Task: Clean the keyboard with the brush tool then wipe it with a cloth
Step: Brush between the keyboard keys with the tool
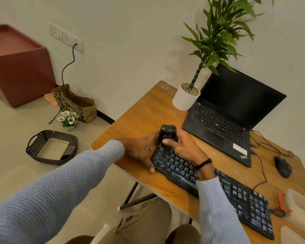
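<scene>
A black keyboard [224,189] lies slantwise on the wooden desk [139,120], in front of the laptop. My right hand [185,147] grips a black brush tool [167,133] and holds it down on the keyboard's far left corner. The bristles are hidden by my fingers. My left hand [139,150] holds the keyboard's left end, thumb against its front corner and fingers curled at its far edge. No cloth is plainly in view.
An open black laptop [232,117] and a white plant pot [185,99] stand at the back of the desk. A black mouse [283,167] and a beige box with a red part [301,203] lie at the right. A dark basket [51,147] sits on the floor at the left.
</scene>
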